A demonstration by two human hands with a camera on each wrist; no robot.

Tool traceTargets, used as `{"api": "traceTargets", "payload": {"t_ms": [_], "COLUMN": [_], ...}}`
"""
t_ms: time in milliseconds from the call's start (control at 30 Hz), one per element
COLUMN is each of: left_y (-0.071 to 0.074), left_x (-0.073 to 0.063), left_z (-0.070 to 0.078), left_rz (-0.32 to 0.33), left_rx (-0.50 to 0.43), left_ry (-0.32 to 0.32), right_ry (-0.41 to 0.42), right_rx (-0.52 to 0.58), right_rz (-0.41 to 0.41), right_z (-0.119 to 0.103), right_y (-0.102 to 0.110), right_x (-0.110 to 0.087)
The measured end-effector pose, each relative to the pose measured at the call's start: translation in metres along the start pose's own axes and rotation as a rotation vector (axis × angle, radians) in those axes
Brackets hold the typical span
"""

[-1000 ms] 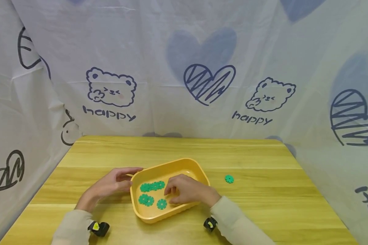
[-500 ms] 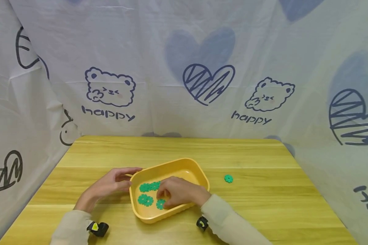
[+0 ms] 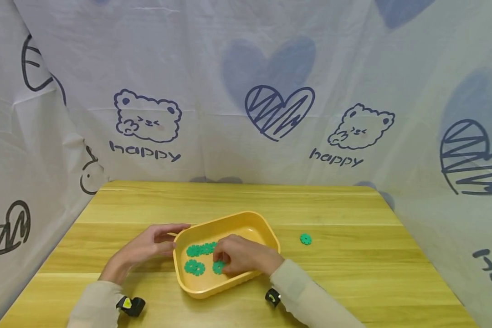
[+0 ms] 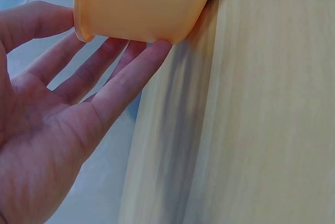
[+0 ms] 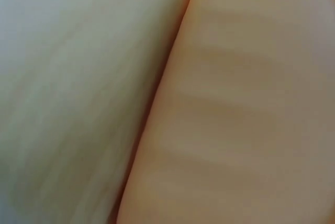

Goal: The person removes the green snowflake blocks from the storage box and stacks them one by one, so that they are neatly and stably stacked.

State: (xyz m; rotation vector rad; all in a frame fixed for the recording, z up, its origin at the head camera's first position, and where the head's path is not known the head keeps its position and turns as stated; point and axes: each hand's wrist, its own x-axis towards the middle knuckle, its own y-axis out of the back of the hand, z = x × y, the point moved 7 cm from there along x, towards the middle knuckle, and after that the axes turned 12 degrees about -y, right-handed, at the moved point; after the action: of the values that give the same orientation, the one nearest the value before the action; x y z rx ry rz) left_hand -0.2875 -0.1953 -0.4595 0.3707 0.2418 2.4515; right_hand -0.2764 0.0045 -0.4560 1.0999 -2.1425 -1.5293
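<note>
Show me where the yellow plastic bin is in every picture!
Head: yellow plastic bin, lower middle, on the wooden table.
Left wrist: outer wall, top, cut off.
Right wrist: blurry; ribbed side, probably the bin's, right of centre.
Shared landmark, head and left wrist: left hand touching the bin.

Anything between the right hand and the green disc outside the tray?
Yes: the yellow tray, whose right wall stands between them. The right hand is inside it, the green disc outside on the table.

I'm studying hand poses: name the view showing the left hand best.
Left wrist view: the left hand appears close up, palm and fingers plain. The head view shows it smaller; right wrist, none of it.
</note>
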Motion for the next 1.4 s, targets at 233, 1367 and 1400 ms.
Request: {"api": "traceTargets", "payload": {"t_ms": [233,1367,1400], "left_y": [0.0,0.0,0.0], "left_x": [0.0,0.0,0.0], "left_z": [0.003,0.003,0.004], "left_rz": [-0.005,-0.01,-0.009], "left_rx": [-0.005,-0.009,-0.009], "left_ry": [-0.012,-0.007,-0.007], "right_ry": [0.012,-0.134,-0.145], "right_rx": [-0.017,0.23,0.234], "right_rz": [0.022,0.318,0.325], "right_z": [0.004,0.061,0.064], "right_y": [0.003,0.08,0.082], "right_x": [-0.003,-0.088,-0.091]}}
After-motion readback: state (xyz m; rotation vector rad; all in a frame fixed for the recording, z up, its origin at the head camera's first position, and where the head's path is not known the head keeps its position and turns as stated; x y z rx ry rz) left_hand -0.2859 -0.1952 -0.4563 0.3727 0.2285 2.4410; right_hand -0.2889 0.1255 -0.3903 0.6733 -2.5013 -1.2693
